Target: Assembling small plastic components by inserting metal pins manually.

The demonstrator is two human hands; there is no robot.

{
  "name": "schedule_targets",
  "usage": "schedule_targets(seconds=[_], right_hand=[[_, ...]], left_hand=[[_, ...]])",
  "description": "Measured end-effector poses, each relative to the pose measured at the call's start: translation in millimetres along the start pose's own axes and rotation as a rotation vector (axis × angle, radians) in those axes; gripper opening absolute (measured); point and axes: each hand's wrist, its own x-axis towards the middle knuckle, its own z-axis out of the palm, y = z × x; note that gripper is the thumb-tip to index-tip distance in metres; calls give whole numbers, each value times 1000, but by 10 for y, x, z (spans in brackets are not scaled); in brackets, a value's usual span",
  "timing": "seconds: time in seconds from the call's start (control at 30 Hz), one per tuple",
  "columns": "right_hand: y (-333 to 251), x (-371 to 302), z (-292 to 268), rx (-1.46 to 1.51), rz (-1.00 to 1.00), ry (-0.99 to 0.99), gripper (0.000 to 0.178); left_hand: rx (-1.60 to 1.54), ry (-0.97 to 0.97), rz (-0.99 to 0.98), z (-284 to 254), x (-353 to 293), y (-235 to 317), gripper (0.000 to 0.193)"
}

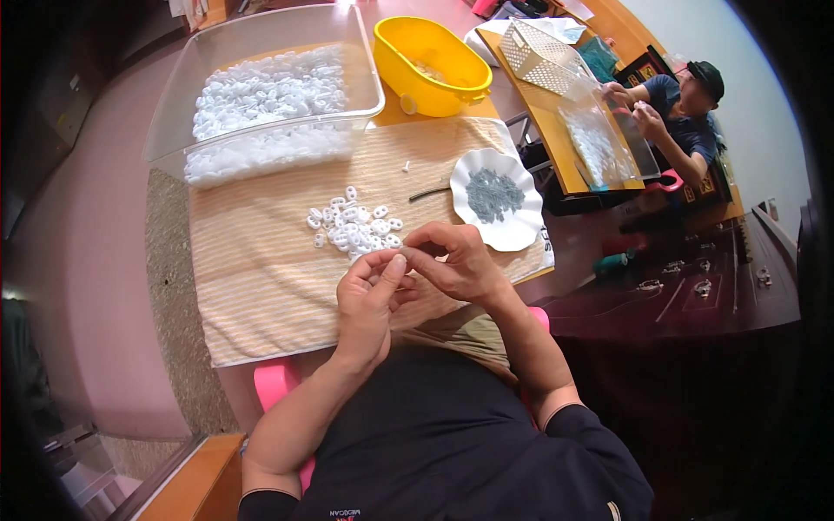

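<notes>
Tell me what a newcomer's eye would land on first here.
Probably the bright yellow tub at the table's far edge, beside a big clear bin heaped with white pieces. Next, the scalloped white plate of grey bits on the right. Nearer, the left hand and right hand meet at the fingertips.

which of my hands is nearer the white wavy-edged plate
Right. The right hand is just below and left of the plate in the picture, apart from it; the left hand is farther left, on the right hand's far side.
</notes>
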Motion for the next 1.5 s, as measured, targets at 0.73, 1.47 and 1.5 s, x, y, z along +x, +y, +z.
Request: schedule_targets(seconds=[0.73, 1.47, 1.5], right_hand=[[230, -99, -5, 64, -255, 36, 24], [45, -243, -50, 213, 34, -35, 15], [37, -252, -84, 97, -22, -33, 16]], left_hand=[[-20, -19, -77, -24, 5, -24, 18], [-34, -35, -62, -90, 42, -67, 12], [-34, -36, -64, -78, 42, -65, 12]])
